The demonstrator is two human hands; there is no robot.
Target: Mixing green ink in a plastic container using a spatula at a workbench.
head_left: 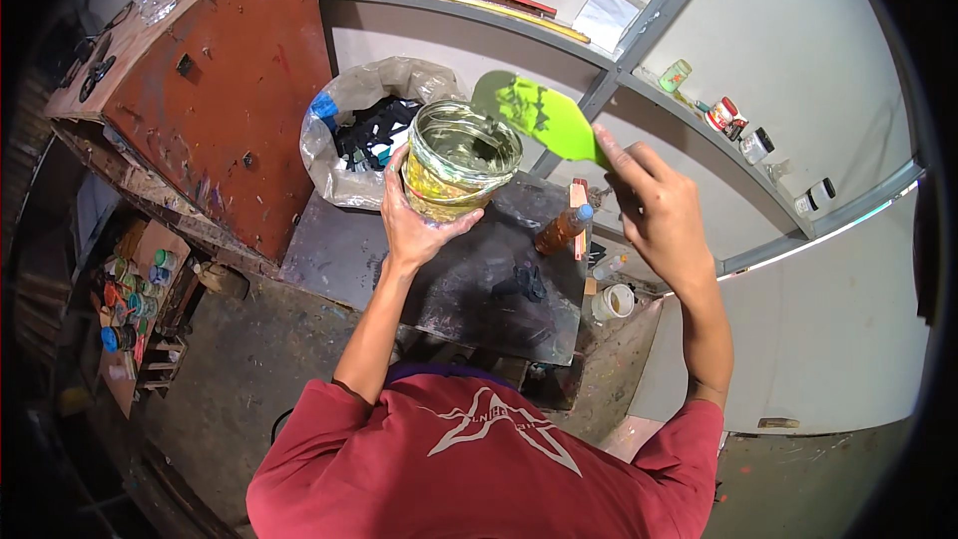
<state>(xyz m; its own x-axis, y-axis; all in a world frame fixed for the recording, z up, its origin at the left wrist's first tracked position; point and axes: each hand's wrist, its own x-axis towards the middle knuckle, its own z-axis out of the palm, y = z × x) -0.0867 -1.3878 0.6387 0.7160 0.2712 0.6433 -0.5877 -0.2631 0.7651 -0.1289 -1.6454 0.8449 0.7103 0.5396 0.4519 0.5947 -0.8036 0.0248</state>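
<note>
My left hand (pixel 413 230) grips a plastic tub (pixel 446 188) from below and the side, its fingers curled round the wall. The tub is tilted toward me, its rim and outside smeared with yellow and green, and dull olive-grey paint coats its inside. In my right hand (pixel 661 208) is the handle of a bright green spatula (pixel 564 127). The spatula's broad blade is raised beside the tub's right rim, its far end covered in the same olive-grey paint. Whether the blade's tip touches the rim, I cannot tell.
Beneath my hands is a dark, stained table (pixel 439 284) bearing a brown bottle with a blue cap (pixel 564 230) and a dark rag (pixel 521 283). Behind the tub stands a plastic bag (pixel 324 165) of dark scraps. A reddish-brown cabinet (pixel 225 90) rises at left; jars (pixel 755 146) line the right ledge.
</note>
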